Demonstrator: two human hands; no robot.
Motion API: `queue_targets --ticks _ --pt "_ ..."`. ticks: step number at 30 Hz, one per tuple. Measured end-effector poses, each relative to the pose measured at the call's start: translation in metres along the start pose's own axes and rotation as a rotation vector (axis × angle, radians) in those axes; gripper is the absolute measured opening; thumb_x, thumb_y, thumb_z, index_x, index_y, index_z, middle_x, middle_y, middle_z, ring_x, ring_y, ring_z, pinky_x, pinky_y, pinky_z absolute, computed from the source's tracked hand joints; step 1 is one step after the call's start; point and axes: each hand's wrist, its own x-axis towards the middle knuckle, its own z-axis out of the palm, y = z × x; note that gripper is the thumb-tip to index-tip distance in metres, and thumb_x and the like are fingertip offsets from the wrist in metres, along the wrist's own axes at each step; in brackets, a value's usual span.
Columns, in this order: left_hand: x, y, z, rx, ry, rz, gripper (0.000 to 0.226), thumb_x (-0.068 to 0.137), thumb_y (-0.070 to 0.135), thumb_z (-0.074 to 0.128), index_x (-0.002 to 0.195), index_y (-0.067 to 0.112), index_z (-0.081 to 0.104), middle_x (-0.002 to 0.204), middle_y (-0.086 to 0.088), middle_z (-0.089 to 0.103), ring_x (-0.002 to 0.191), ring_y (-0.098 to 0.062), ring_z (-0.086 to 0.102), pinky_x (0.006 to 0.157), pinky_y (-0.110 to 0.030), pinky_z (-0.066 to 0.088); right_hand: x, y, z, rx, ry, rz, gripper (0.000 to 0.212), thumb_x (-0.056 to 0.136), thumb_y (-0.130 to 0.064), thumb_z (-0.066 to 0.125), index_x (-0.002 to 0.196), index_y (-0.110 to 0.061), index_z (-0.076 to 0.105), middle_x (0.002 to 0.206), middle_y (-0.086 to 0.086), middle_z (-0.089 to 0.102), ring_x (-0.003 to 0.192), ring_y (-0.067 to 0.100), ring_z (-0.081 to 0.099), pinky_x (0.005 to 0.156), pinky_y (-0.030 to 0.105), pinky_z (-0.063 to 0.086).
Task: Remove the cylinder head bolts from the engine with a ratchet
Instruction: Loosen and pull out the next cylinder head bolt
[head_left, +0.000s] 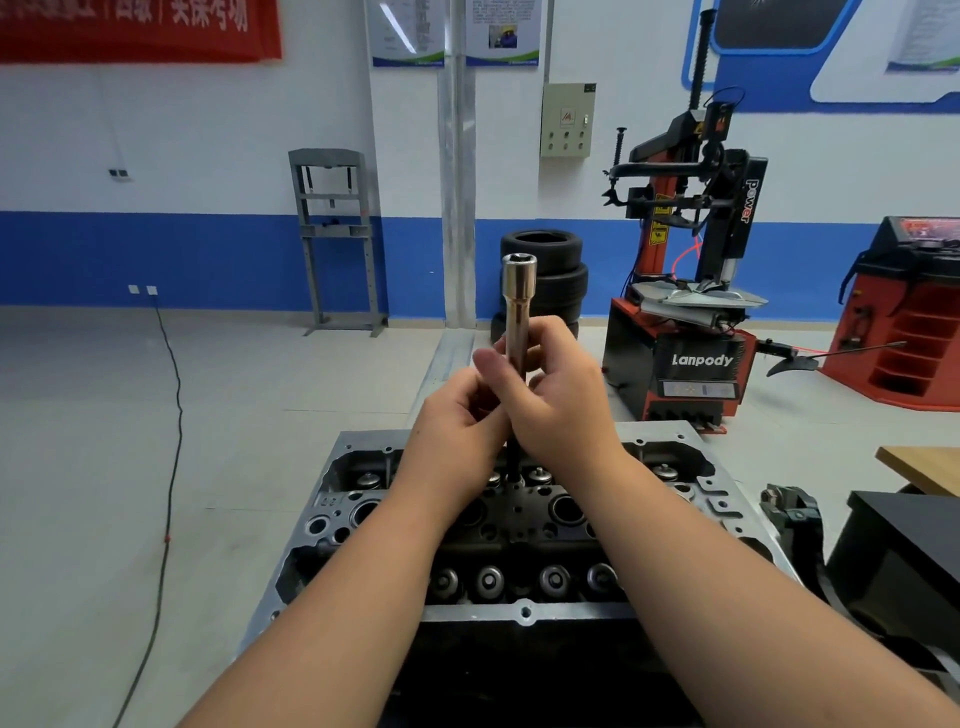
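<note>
Both hands hold a long chromed extension bar (515, 312) upright above the cylinder head (519, 530), which lies at 6 o'clock. The left hand (457, 415) wraps the lower shaft; the right hand (561, 384) pinches it higher. Its smooth cylindrical end points to 12 o'clock. No bolt is visible, and no ratchet handle; progress cannot be judged. The head is grey cast metal, pocketed with round bores.
</note>
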Motion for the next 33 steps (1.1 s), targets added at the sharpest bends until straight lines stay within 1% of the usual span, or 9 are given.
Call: queue_targets --ticks 6,9,13,16,23,26,28,30,33 --pt "-0.0044 0.0044 0.0064 -0.034 -0.06 -0.028 0.032 0.094 0.059 0.05 0.103 0.038 0.072 0.095 0.001 0.077 0.093 -0.024 0.074 0.086 -0.05 0.061 0.0003 0.0 0.0011 0.106 -0.054 0.064 0.027 0.099 -0.033 0.054 0.087 -0.01 0.062 0.072 -0.004 0.055 0.067 0.01 0.053 0.062 0.02 0.042" --pt "-0.0042 0.0046 0.0061 0.023 -0.051 0.007 0.024 0.101 0.05 0.05 0.099 0.038 0.071 0.089 0.0 0.076 0.085 -0.024 0.072 0.081 -0.051 0.058 0.0003 -0.0016 0.0002 0.102 -0.07 0.073 0.036 0.098 -0.038 0.049 0.097 -0.005 0.064 0.076 0.004 0.058 0.072 0.018 0.055 0.065 0.029 0.045" --pt "-0.0007 0.0007 0.0025 0.003 0.021 0.015 0.015 0.096 0.024 0.071 0.103 0.037 0.072 0.092 0.004 0.078 0.082 -0.016 0.075 0.069 -0.034 0.061 -0.0006 -0.0064 -0.0017 0.081 0.0 0.038 0.013 0.092 -0.034 0.066 0.092 -0.021 0.063 0.083 -0.004 0.065 0.079 0.017 0.064 0.071 0.039 0.055" --pt "0.0004 -0.003 0.0011 0.004 0.067 0.027 0.01 0.094 0.019 0.074 0.102 0.024 0.072 0.089 0.004 0.078 0.08 -0.014 0.075 0.067 -0.027 0.061 -0.0014 -0.0052 -0.0004 0.073 0.008 0.031 0.01 0.095 -0.026 0.066 0.09 -0.017 0.066 0.081 -0.001 0.067 0.077 0.017 0.066 0.072 0.044 0.055" --pt "-0.0021 0.0019 0.0047 -0.011 -0.042 0.026 0.025 0.102 0.046 0.05 0.106 0.039 0.074 0.096 0.003 0.078 0.095 -0.023 0.073 0.088 -0.052 0.06 0.0004 -0.0033 -0.0016 0.071 -0.064 0.084 0.035 0.099 -0.038 0.044 0.102 -0.012 0.068 0.087 -0.002 0.067 0.08 0.009 0.061 0.072 0.03 0.051" --pt "-0.0011 0.0008 0.0017 0.008 -0.01 0.072 0.016 0.101 0.035 0.064 0.103 0.048 0.074 0.093 0.009 0.078 0.084 -0.012 0.074 0.067 -0.03 0.061 -0.0013 -0.0037 -0.0016 0.079 -0.043 0.042 0.016 0.095 -0.038 0.062 0.097 -0.022 0.06 0.083 -0.007 0.064 0.077 0.009 0.062 0.071 0.028 0.053" --pt "-0.0005 -0.0016 0.0002 -0.007 0.041 0.053 0.01 0.097 0.027 0.071 0.097 0.036 0.074 0.087 0.009 0.077 0.076 -0.006 0.073 0.062 -0.02 0.057 -0.002 -0.0024 -0.0012 0.079 -0.007 0.013 0.011 0.095 -0.032 0.066 0.089 -0.029 0.057 0.08 -0.008 0.064 0.074 0.01 0.064 0.068 0.027 0.053" --pt "-0.0015 -0.0003 0.0018 -0.03 0.068 0.036 0.004 0.097 0.031 0.07 0.095 0.031 0.073 0.086 0.007 0.077 0.075 -0.008 0.073 0.064 -0.023 0.059 -0.0021 -0.0014 -0.0006 0.083 0.004 0.023 0.012 0.097 -0.03 0.061 0.087 -0.024 0.061 0.076 -0.007 0.063 0.07 0.007 0.061 0.064 0.02 0.049" --pt "-0.0038 0.0022 0.0057 -0.041 0.013 0.027 0.024 0.1 0.045 0.053 0.102 0.033 0.073 0.095 0.002 0.078 0.091 -0.019 0.073 0.08 -0.036 0.06 -0.0007 0.0 -0.0002 0.102 -0.032 0.09 0.031 0.1 -0.036 0.046 0.095 -0.015 0.068 0.08 -0.01 0.066 0.075 0.003 0.061 0.065 0.014 0.045"
